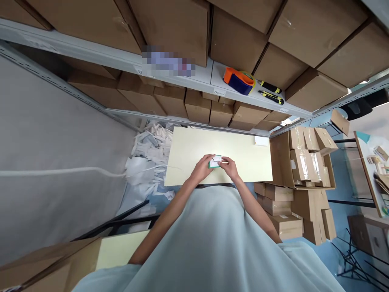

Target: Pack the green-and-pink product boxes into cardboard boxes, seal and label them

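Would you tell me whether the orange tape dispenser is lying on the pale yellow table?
No, the tape dispenser sits on the grey shelf above the table, beside two cutters.

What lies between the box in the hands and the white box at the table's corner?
Nothing: bare table from held box to white box, head view.

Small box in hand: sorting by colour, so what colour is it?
The small box is white with green edges; head view.

A count of what is in view
One left hand [202, 168], one right hand [231, 167], one small box [215, 161], one table [194, 150], one white pad [261, 140], one tape dispenser [239, 80], two knives [270, 87] [271, 97]; cardboard boxes [194, 107] too many to count.
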Demonstrator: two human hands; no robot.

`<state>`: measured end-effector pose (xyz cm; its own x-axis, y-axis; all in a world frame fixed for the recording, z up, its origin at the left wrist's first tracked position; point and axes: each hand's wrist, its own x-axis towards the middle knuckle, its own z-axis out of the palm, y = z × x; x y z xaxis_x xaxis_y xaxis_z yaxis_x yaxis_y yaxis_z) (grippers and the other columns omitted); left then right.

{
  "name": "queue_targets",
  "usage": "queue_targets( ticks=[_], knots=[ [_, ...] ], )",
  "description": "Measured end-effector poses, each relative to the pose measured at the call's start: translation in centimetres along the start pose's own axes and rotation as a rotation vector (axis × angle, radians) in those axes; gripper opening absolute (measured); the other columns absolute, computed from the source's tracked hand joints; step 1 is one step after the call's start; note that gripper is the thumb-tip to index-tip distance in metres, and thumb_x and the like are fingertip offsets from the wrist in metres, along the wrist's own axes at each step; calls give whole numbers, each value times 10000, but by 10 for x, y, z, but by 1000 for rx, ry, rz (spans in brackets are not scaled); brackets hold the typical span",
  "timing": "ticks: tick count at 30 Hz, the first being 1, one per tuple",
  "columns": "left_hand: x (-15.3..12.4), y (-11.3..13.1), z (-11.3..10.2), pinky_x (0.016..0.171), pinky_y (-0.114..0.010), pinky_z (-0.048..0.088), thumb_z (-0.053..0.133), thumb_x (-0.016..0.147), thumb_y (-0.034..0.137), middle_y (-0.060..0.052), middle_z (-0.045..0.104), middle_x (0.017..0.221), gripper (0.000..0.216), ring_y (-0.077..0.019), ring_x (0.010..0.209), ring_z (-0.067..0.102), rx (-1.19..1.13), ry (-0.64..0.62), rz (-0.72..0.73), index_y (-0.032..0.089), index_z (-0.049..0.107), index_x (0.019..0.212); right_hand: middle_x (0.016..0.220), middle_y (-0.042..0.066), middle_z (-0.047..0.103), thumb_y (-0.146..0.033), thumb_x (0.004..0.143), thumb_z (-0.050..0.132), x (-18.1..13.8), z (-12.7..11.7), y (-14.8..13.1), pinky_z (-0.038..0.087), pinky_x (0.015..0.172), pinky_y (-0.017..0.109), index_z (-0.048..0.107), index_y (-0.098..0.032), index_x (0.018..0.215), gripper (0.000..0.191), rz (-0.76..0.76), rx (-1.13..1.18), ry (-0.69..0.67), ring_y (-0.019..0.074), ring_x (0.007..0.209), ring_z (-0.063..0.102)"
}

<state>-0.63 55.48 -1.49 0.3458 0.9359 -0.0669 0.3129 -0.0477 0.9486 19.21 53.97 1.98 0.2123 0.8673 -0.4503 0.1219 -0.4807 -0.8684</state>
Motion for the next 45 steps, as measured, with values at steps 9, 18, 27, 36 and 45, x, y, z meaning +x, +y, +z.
queue_targets(
  ticks=[9,18,27,36,45],
  knots=[
    [-5,-9,-11,1035,-457,680,690,951,577,-139,747,1372,462,-291,1310,717,-348,102,-82,219,799,1222,918,9,782,-477,747,928,0,0,-11,647,781,293,779,-222,1014,398,49,-74,-31,152,816,722],
    [10,1,-2,947,-446,721,762,907,528,-108,796,1262,355,-276,1196,751,-245,170,-109,227,845,1076,1064,-19,752,-344,880,797,19,-13,-11,641,838,302,754,-282,1206,334,-53,-336,-92,131,770,720],
    [13,2,-8,1001,-439,700,766,929,501,-92,784,1322,353,-275,1213,744,-140,100,-90,248,856,1159,1374,66,703,-314,1005,716,30,-24,-28,630,989,350,769,-286,1347,347,-285,-618,-339,149,879,755],
    [15,5,-17,1083,-411,623,640,1011,385,-87,763,1384,374,-265,1169,760,156,-19,10,247,801,1320,1332,76,687,-230,1041,706,45,-15,-45,586,968,327,729,-214,1358,319,-438,-911,-492,127,793,720],
    [20,7,-21,1070,-398,604,534,1072,382,-109,758,1380,401,-270,1171,764,309,-82,85,235,784,1348,1350,110,662,-288,1118,600,49,-16,-44,577,905,329,688,-197,1393,302,-526,-1043,-548,180,890,731]
  ],
)
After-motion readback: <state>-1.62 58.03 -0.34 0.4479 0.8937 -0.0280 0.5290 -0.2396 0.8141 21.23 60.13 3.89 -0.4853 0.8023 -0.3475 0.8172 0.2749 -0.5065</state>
